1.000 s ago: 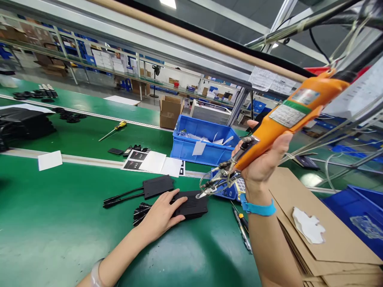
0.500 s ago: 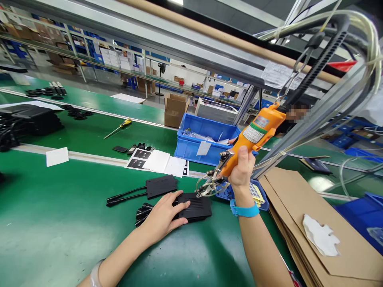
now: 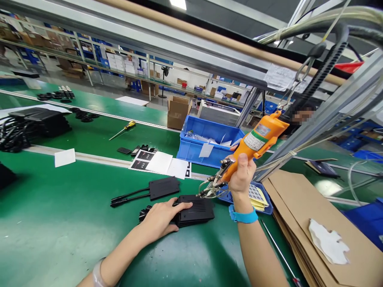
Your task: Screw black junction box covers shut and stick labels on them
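My right hand (image 3: 241,175) is wrapped around an orange electric screwdriver (image 3: 254,139) that hangs from a metal clip and slants down to the left. Thin clear tubes and metal fittings cluster at its lower end, above the far edge of a stack of flat black plastic boxes (image 3: 197,211). My left hand (image 3: 163,215) grips that stack at its left end, thumb on the near side and a finger across the top. Black cable ends (image 3: 144,213) stick out left of this hand. Just behind lies another black box with two leads (image 3: 164,187).
A blue bin (image 3: 197,149) with small bags stands behind printed sheets (image 3: 160,162). Right of my hands are a small blue tray (image 3: 267,207), a long screwdriver (image 3: 281,251) and stacked cardboard (image 3: 323,215). A yellow-handled screwdriver (image 3: 129,125) and black boxes (image 3: 49,121) lie farther left.
My left hand has drawn slightly back to the left along the box, with its fingers closer around the end. The orange screwdriver stays in my right hand, and the view has shifted slightly.
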### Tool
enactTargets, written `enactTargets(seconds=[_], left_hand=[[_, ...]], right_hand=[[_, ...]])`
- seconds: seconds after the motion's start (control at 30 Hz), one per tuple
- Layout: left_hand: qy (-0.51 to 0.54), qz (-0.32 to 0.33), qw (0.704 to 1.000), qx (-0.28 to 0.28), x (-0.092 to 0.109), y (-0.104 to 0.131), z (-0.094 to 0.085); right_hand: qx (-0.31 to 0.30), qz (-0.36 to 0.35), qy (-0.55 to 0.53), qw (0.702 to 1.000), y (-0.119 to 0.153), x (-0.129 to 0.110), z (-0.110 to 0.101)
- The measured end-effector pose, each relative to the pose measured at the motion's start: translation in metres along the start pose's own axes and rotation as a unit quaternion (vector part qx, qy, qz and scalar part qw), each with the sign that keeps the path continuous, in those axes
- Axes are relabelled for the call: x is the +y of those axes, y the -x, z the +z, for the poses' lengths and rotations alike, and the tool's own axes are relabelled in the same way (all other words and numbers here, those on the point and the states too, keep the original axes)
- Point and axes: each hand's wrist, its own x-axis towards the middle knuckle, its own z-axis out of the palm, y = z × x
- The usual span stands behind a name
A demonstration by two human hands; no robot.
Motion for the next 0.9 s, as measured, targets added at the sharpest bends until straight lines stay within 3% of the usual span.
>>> enactTargets(seconds=[0.17, 0.3, 0.4, 0.5, 0.73, 0.9], left_hand=[[-0.003, 0.009, 1.000, -0.001, 0.004, -0.002, -0.001], [0.008, 0.027, 1.000, -0.001, 0.015, -0.008, 0.004], [0.035, 0.046, 0.998, 0.009, 0.021, -0.012, 0.006], [0.052, 0.055, 0.996, 0.038, 0.025, -0.011, 0.006], [0.041, 0.056, 0.996, 0.063, 0.029, -0.008, 0.004], [0.040, 0.068, 0.992, 0.100, 0.028, -0.007, 0.011]], right_hand=[[0.018, -0.039, 0.028, 0.999, 0.000, -0.027, 0.005], [0.035, -0.091, 0.021, 0.995, -0.013, -0.068, 0.021], [0.032, -0.088, 0.023, 0.995, -0.020, -0.083, 0.036], [0.013, -0.052, 0.006, 0.999, -0.016, -0.074, 0.046], [-0.006, 0.025, -0.015, 1.000, 0.006, -0.026, 0.053], [0.014, 0.035, 0.004, 0.999, 0.014, -0.027, 0.050]])
